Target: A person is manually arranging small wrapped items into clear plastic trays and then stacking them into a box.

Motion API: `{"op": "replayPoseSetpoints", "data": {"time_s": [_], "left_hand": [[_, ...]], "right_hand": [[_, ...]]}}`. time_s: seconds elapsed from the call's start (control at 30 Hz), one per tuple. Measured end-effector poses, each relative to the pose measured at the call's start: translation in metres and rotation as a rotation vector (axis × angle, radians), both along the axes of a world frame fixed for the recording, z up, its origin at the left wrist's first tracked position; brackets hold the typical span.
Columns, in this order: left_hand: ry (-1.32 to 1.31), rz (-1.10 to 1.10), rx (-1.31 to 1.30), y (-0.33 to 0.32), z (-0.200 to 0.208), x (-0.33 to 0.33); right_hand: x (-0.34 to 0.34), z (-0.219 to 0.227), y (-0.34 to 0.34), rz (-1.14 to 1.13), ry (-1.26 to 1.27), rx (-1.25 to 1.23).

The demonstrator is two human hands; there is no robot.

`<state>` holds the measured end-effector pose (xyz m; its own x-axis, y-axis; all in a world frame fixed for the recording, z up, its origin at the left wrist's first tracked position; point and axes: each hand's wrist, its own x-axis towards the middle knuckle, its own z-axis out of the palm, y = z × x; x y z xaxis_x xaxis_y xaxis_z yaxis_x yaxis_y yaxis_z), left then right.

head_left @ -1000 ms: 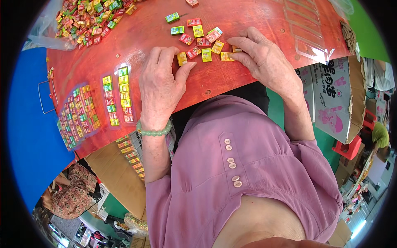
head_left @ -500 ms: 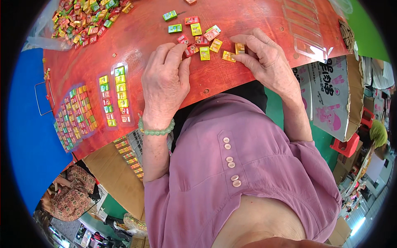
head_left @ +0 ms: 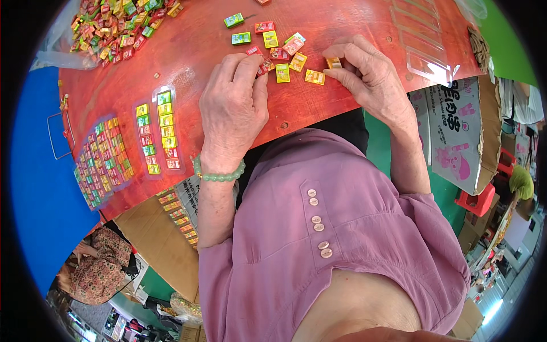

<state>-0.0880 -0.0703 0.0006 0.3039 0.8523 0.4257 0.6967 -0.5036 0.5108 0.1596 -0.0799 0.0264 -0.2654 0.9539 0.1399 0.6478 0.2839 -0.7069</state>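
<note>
Near the middle of the red table [head_left: 188, 51], my left hand [head_left: 236, 105] pinches a small red box [head_left: 265, 66] between thumb and forefinger. My right hand [head_left: 364, 74] holds a small yellow box [head_left: 333, 62] between thumb and fingers, partly covered by them. Just left of its thumb lies another yellow box [head_left: 315, 77], apart from the hand. Between the hands is a loose group of similar boxes, among them a yellow one [head_left: 282, 73] and a pinkish-red one [head_left: 293, 45]. Two green boxes [head_left: 241, 39] rest farther back.
A large heap of boxes [head_left: 122, 28] sits at the far left. Filled clear trays [head_left: 168, 128] lie left of my hand, beside a block of packed rows [head_left: 105, 159]. Empty clear trays [head_left: 419, 40] are at the far right. An open carton [head_left: 456, 131] stands below the right edge.
My left hand has shifted slightly right and closed on the red box. My right hand has drawn away from the lying yellow box, still holding the other yellow one.
</note>
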Motion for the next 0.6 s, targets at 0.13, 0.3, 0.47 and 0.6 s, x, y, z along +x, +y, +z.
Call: {"op": "replayPoseSetpoints", "data": {"time_s": [0.13, 0.3, 0.47, 0.6], "left_hand": [[-0.005, -0.041, 0.005, -0.001, 0.002, -0.003], [-0.045, -0.057, -0.068, -0.004, 0.003, -0.006], [-0.037, -0.015, -0.091, -0.004, 0.003, -0.002], [-0.025, -0.013, -0.063, -0.003, 0.003, 0.0]], "right_hand": [[0.006, -0.004, 0.002, 0.05, -0.009, 0.036], [0.005, 0.007, 0.003, 0.153, -0.048, -0.034], [0.004, 0.009, 0.007, 0.239, -0.074, -0.026], [0.002, 0.009, 0.007, 0.259, -0.082, -0.04]]}}
